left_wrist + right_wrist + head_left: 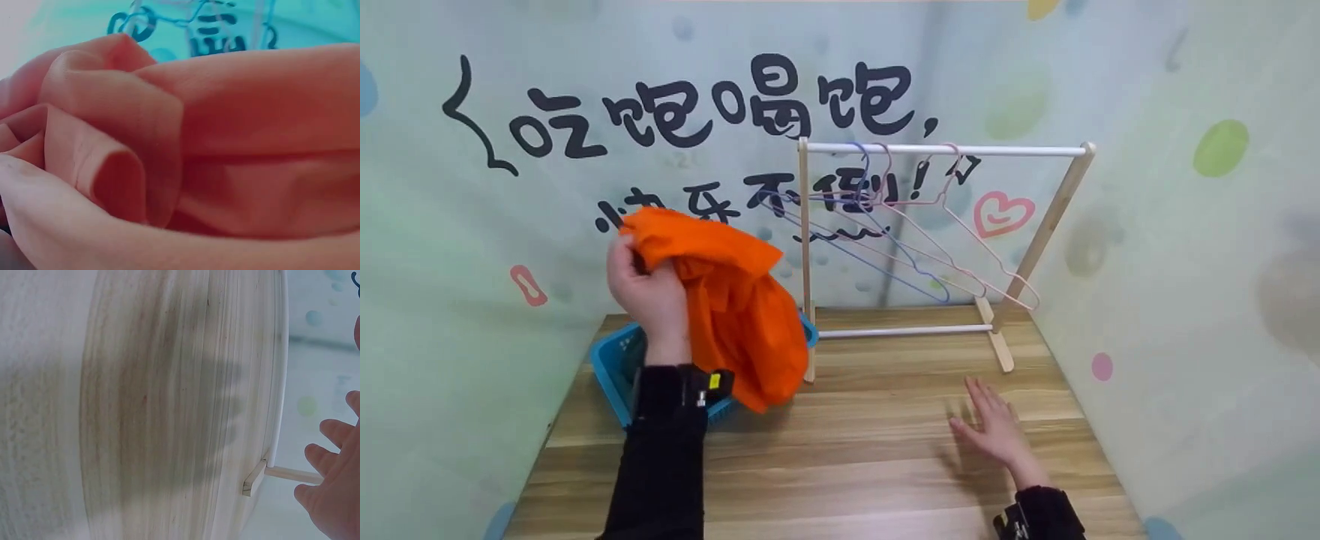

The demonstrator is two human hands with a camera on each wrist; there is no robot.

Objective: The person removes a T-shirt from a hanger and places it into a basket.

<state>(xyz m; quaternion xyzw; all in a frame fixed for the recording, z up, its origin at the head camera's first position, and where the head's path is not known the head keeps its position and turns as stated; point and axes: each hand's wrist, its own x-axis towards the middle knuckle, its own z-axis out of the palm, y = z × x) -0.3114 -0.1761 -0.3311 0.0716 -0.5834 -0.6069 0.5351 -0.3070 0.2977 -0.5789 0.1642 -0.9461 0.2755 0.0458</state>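
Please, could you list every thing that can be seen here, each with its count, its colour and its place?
orange cloth: 1, orange, lifted above the basket, bunched in the left hand
basket: 1, blue, left back part of the table, mostly hidden behind the cloth and arm
clothes rack: 1, pale wood frame with white bars, back of the table
hangers: several thin wire ones, blue and pink, hooked on the rack's top bar; exact count unclear
table: 1, wood grain, under everything
wall: pale green with coloured dots and black lettering, behind and beside the table
left hand: 1, raised, grips the orange cloth
right hand: 1, fingers spread, low over the table, holds nothing
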